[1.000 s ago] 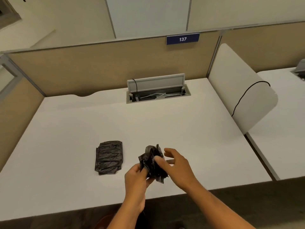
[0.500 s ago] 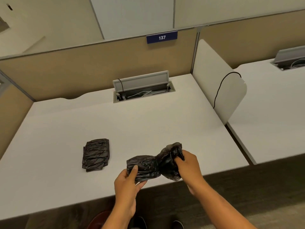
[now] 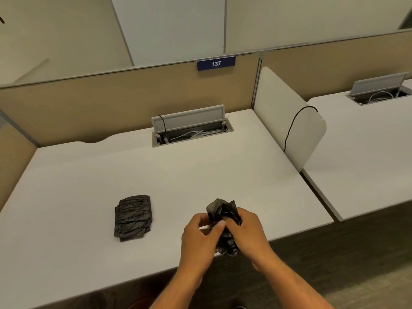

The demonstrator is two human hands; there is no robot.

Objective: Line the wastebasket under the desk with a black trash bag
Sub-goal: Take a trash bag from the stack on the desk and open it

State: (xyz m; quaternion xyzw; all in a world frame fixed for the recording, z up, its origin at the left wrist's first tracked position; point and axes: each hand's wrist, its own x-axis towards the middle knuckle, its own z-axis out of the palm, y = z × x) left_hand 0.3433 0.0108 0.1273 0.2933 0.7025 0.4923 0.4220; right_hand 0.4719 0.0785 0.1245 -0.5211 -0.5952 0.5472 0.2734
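A crumpled black trash bag [image 3: 223, 211] is bunched between both hands above the front edge of the white desk [image 3: 200, 170]. My left hand [image 3: 198, 239] grips its left side, thumb pressed on the plastic. My right hand [image 3: 249, 233] holds its right side, fingers curled around it. A folded stack of black trash bags [image 3: 133, 217] lies flat on the desk to the left of my hands. The wastebasket is hidden under the desk; only a reddish sliver [image 3: 139, 305] shows at the bottom edge.
An open cable tray [image 3: 191, 130] sits at the back of the desk below the tan partition with sign 137 [image 3: 215, 63]. A white divider [image 3: 287, 130] with a black cable separates a second desk [image 3: 361, 152] on the right. Dark floor lies in front.
Half a second ago the bag was stretched sideways between my hands. Now my hands have come together and the bag is bunched up between them.
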